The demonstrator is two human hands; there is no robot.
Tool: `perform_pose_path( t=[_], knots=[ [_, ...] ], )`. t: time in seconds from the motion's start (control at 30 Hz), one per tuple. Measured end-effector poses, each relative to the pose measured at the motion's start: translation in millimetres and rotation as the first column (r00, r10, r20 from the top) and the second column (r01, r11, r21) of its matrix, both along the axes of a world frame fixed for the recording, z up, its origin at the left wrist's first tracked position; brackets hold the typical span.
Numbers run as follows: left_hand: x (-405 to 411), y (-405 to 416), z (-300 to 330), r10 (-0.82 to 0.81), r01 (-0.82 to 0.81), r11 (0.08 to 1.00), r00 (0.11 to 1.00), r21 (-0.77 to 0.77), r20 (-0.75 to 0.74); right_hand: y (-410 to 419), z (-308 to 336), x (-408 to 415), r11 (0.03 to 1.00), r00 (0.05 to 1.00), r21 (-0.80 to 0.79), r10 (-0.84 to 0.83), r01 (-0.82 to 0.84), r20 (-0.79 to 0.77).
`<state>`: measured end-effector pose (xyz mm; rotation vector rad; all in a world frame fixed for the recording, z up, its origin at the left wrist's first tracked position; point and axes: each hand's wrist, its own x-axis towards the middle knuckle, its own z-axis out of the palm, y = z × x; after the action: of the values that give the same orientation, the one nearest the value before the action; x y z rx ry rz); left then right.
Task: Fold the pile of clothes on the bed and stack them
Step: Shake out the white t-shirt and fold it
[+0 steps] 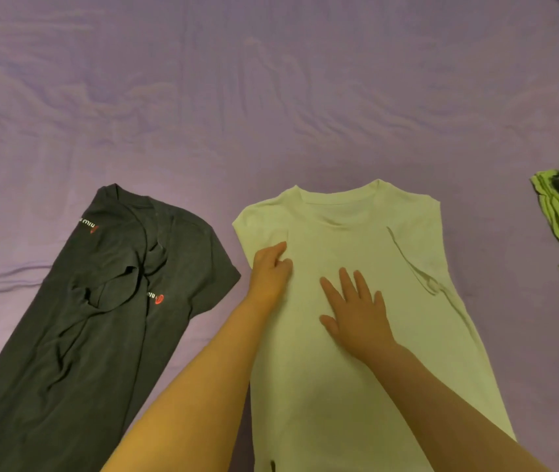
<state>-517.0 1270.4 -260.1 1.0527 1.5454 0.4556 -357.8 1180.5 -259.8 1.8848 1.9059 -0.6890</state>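
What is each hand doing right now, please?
Left hand: fingers curled, pinching the folded sleeve edge of the pale t-shirt.
Right hand: open, fingers straight, pressing flat on the same t-shirt.

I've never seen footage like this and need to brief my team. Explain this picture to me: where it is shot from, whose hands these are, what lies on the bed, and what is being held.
There is one picture, from a camera worn on a person's head, looking forward and down. No machine is involved: the two bare arms belong to the wearer.

The surface is a bed with a purple sheet. A pale T-shirt lies spread flat in the middle, both sleeves folded inward. The left hand grips the folded-in sleeve edge with curled fingers. The right hand presses flat on the chest, holding nothing.

To the left lies a dark grey T-shirt, rumpled and not yet folded. At the right edge sit green clothes, apparently already folded.
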Motion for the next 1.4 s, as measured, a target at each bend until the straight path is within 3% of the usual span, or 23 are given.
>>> perform_pose_path(
  t=[0.17,0.33,0.57,0.8,0.97,1.07,1.17,1.3,1.4],
  knots=[
    [2.9,-55.5,24.5,0.043,-0.037,0.998,0.993,0.047,-0.114,-31.9,25.5,25.2,0.999,0.992,0.033,-0.001,0.005,-0.129],
    [21.7,-162.1,35.5,-0.231,0.237,0.971,0.951,0.006,-0.206,-109.4,35.3,56.7,0.999,0.977,-0.009,0.050,-0.053,-0.206],
    [60.5,-275.6,31.6,-0.515,0.493,0.857,0.808,-0.151,-0.286,-200.2,34.3,93.0,0.989,0.968,-0.077,0.103,-0.124,-0.231],
    [73.6,-316.9,15.6,-0.605,0.635,0.765,0.649,-0.110,-0.461,-241.9,25.2,103.0,0.990,0.953,-0.027,0.123,-0.135,-0.276],
    [76.8,-319.1,3.3,-0.627,0.698,0.709,0.558,-0.101,-0.544,-246.9,10.5,101.2,0.985,0.959,0.029,0.174,-0.172,-0.225],
    [75.6,-314.9,2.5,-0.615,0.704,0.707,0.566,-0.066,-0.549,-236.9,7.2,104.4,0.979,0.947,0.053,0.206,-0.199,-0.245],
    [73.7,-308.4,8.7,-0.617,0.699,0.713,0.589,-0.054,-0.522,-218.0,14.8,111.0,0.992,0.914,-0.036,0.095,-0.119,-0.395],
    [70.7,-286.1,25.8,-0.513,0.536,0.842,0.769,-0.054,-0.382,-183.3,32.0,122.1,0.990,0.844,-0.134,-0.103,0.038,-0.527],
    [67.3,-252.9,39.3,-0.433,0.437,0.897,0.836,-0.067,-0.337,-151.4,41.2,122.7,0.989,0.827,-0.089,-0.145,0.114,-0.543]
  ],
)
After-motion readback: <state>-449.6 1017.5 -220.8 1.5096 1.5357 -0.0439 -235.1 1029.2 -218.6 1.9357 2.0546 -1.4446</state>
